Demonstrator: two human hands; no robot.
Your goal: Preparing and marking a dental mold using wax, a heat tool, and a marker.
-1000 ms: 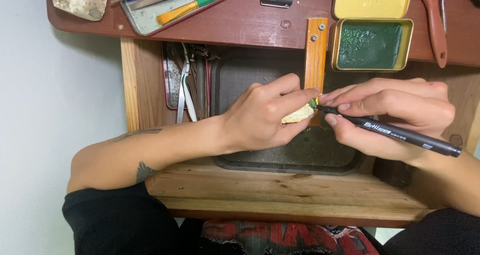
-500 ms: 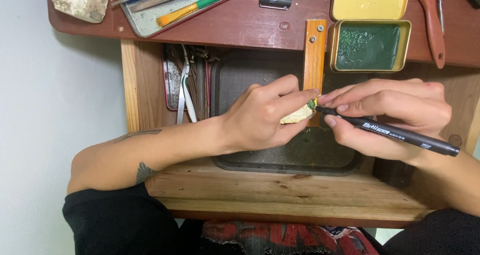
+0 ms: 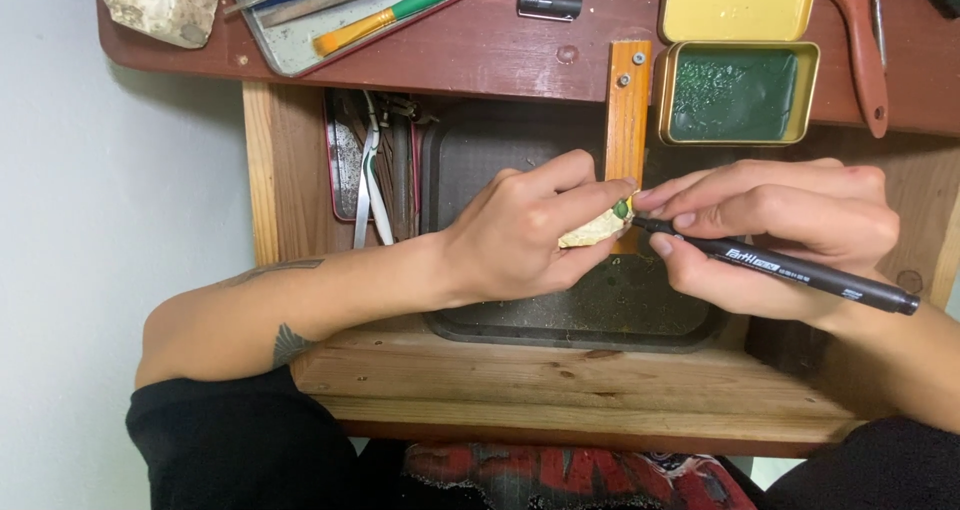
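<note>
Both hands meet over the dark tray (image 3: 560, 315) set below the table's (image 3: 500, 45) near edge, boxed in by wooden rails left and front. The left hand (image 3: 520, 235) has its grip closed on one small pale piece (image 3: 592, 230) beside the wooden peg (image 3: 627, 120). The right hand (image 3: 780, 225) pinches one black pen (image 3: 790, 268), its tip touching the piece.

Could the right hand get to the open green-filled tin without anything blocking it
Probably yes. The right hand holds a black pen just below the open gold tin with green filling, and nothing lies between them, though the pen occupies its fingers.
</note>
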